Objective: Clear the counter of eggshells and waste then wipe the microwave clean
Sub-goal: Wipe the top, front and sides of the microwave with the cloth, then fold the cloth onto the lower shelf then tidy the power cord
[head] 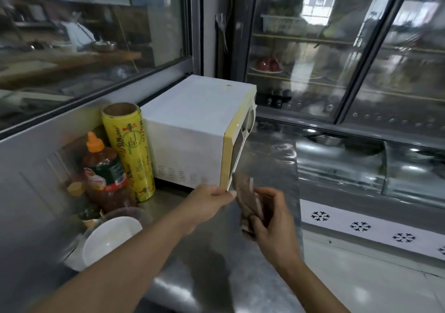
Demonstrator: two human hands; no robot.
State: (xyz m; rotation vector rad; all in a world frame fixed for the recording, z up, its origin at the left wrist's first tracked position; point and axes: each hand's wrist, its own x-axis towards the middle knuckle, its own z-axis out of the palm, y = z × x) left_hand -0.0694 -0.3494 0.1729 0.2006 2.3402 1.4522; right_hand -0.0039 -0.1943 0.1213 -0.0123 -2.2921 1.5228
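With the left hand (212, 198) pinching the lower front corner of the microwave (192, 129) on the counter (204, 264), the right hand (269, 218), gripping the brown cloth (248, 199), should probably wipe in firm, overlapping strokes.

Wrap roll (128, 151) left of microwave (192, 129); bottle (104, 173) before roll

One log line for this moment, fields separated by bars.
left hand grips white microwave front corner | right hand holds brown cloth | wiping not begun

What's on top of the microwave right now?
The microwave top shows only a small brownish spot near its rear edge; nothing stands on it. Its interior is hidden from this angle.
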